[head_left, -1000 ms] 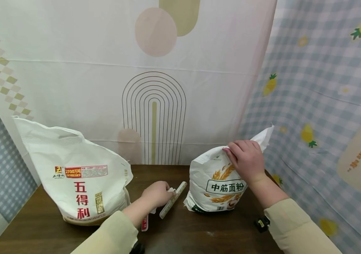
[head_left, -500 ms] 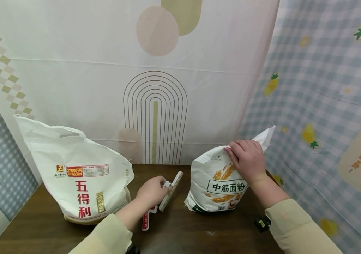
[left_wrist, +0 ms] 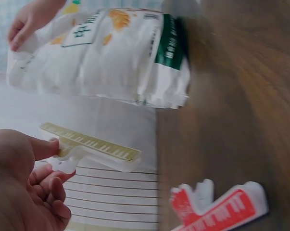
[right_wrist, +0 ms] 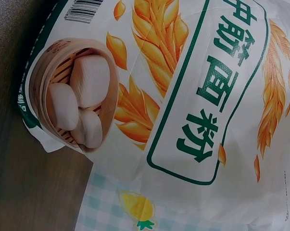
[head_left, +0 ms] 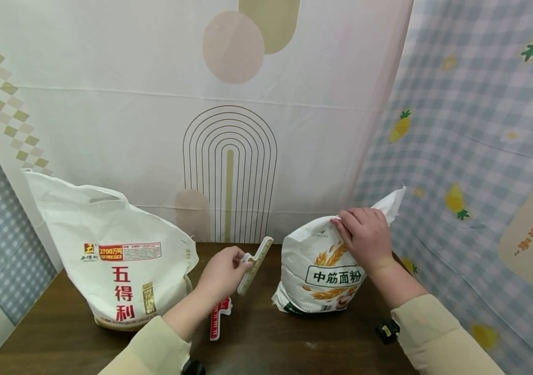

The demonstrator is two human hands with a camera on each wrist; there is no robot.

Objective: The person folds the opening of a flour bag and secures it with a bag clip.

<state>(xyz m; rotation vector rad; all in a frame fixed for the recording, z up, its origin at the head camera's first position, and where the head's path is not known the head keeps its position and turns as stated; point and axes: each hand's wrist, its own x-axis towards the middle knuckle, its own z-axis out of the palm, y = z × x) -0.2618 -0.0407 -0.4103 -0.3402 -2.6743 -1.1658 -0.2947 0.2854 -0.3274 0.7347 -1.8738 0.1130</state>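
In my left hand (head_left: 223, 276), thumb and fingers pinch a yellow-and-white bag clip (head_left: 256, 265), its long toothed bar slanting up to the right above the table. The left wrist view shows the clip (left_wrist: 92, 144) held by its handle end. My right hand (head_left: 366, 237) grips the folded top of a smaller white flour bag (head_left: 322, 265) printed with wheat ears. In the right wrist view the flour bag (right_wrist: 241, 134) fills most of the picture and the hand is out of sight. A red-and-white bag clip (head_left: 218, 320) lies on the table below my left forearm.
A larger white flour bag (head_left: 125, 260) with red lettering stands at the left, its top rising to a tall corner. The brown wooden table (head_left: 266, 344) meets a patterned cloth (head_left: 313, 146) at the back. A blue checked cloth (head_left: 482, 208) hangs on the right.
My left hand has lifted the yellow-and-white clip up and away from the table, uncovering more of the red clip. The right hand stays on the smaller bag's top.
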